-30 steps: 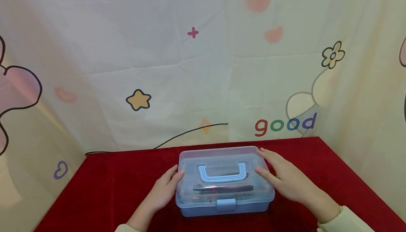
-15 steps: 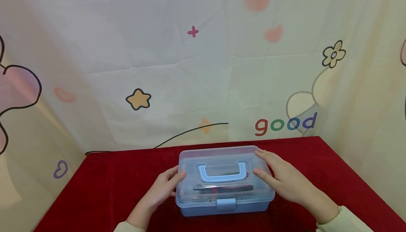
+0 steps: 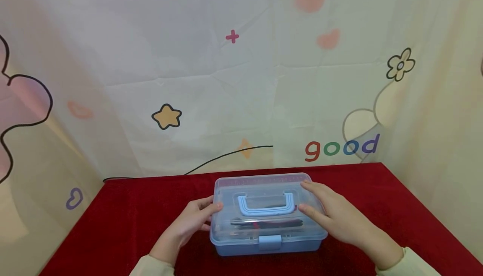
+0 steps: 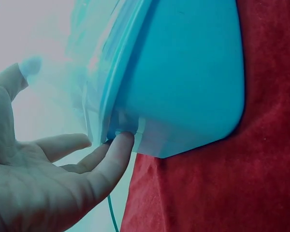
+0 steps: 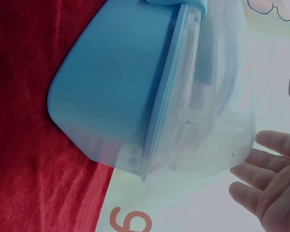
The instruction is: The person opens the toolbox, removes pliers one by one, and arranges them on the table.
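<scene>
A storage box [image 3: 268, 248] with a light blue base, a cloudy clear lid [image 3: 226, 188] and a blue folded-down handle [image 3: 266, 212] sits in the middle of the red cloth. Its front latch [image 3: 270, 242] is down, and dark slender items [image 3: 277, 224] show through the lid. My left hand [image 3: 192, 219] is at the box's left side, thumb over the lid's edge. In the left wrist view its fingertips [image 4: 127, 141] reach the rim near the far corner. Spread beside the lid's right side, my right hand [image 3: 339, 215] overlaps its edge; the right wrist view shows the fingers loosely extended.
A red velvet cloth [image 3: 132, 221] covers the table under the box. Behind it hangs a pale curtain [image 3: 211, 112] printed with hearts, a star and the word "good". The same curtain runs down both sides of the table.
My left hand has shifted slightly inward, its thumb farther over the lid. My right hand has moved a little left over the lid's right edge. The box stays put and the view shifts slightly.
</scene>
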Demonstrator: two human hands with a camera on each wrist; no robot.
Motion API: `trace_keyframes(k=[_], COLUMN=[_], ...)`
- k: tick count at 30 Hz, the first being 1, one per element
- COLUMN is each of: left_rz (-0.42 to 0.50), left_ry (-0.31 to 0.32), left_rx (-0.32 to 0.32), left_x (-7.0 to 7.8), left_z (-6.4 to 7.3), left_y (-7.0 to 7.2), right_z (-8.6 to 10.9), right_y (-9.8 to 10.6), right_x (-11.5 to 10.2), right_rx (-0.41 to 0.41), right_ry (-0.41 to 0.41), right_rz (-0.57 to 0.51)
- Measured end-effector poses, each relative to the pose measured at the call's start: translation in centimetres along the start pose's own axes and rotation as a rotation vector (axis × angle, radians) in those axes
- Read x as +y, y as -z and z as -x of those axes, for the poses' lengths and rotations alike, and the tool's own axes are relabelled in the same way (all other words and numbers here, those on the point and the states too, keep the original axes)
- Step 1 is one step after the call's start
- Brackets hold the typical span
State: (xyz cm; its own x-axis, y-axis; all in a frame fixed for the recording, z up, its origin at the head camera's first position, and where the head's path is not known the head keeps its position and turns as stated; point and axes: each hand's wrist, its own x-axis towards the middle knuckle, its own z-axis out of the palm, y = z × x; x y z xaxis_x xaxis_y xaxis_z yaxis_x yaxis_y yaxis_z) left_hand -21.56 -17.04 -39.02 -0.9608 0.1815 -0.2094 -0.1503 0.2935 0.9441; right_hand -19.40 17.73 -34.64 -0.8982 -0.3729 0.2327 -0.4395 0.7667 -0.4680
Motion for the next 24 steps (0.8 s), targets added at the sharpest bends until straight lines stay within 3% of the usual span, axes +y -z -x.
trace_keyframes(k=[13, 24], left_rz=[0.008, 0.009], left_ry=[0.002, 0.026], left_rx=[0.032, 0.017], left_x=[-0.2, -0.2], left_z=[0.2, 0.1], left_y=[-0.3, -0.1], right_z=[0.5, 0.9], right_y=[-0.1, -0.4], right_x=[-1.1, -1.7], right_rx=[-0.030, -0.014], right_ry=[-0.009, 0.031], right_rz=[-0.057, -0.119])
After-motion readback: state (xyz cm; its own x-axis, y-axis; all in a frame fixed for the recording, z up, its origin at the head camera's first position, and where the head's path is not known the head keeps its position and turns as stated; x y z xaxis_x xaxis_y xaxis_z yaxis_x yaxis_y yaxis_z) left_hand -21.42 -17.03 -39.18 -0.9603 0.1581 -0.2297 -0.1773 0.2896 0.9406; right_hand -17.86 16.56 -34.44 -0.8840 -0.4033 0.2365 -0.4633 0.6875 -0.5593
